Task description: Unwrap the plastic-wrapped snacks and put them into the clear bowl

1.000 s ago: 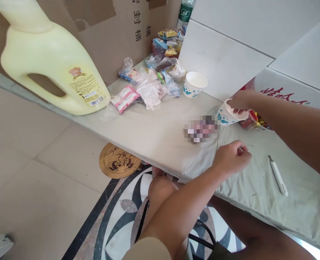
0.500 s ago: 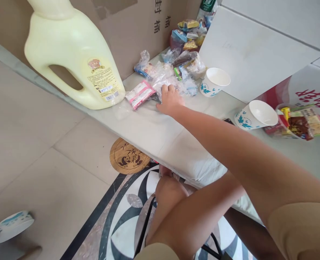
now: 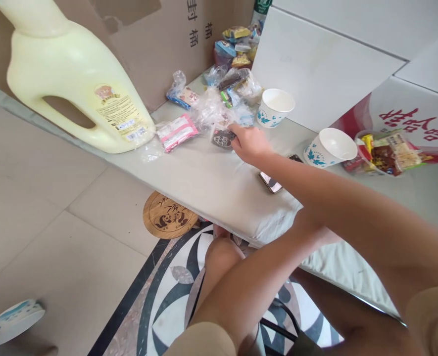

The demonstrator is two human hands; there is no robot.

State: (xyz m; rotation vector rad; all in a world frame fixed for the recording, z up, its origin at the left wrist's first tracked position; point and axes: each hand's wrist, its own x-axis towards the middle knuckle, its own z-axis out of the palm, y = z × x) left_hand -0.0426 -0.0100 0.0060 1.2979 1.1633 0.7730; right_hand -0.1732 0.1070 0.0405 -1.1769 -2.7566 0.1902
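Observation:
My right hand (image 3: pixel 252 144) is closed, its fingertips pinching the edge of a small dark snack packet (image 3: pixel 223 138) low over the bench. Beside that packet are a pink-and-white packet (image 3: pixel 177 132) and a heap of crumpled clear wrappers (image 3: pixel 208 106). My left forearm (image 3: pixel 263 272) crosses beneath the right one. Only a bit of my left hand (image 3: pixel 330 238) shows past the right arm; its fingers are hidden. Under my right forearm a phone (image 3: pixel 271 183) lies on the bench, partly covered.
A large pale-yellow jug (image 3: pixel 81 74) stands at the left. Two paper cups (image 3: pixel 275 106) stand right of the wrappers, near a clear tub of snacks (image 3: pixel 389 153). More snack packets (image 3: pixel 237 47) fill the back corner. Another person's hand (image 3: pixel 22 348) holds a paper cup (image 3: pixel 18 321) at lower left.
My right hand has gone from spread over the wrappers to a pinch on the dark packet, which shows more now. The view has shifted, and more of the phone is visible.

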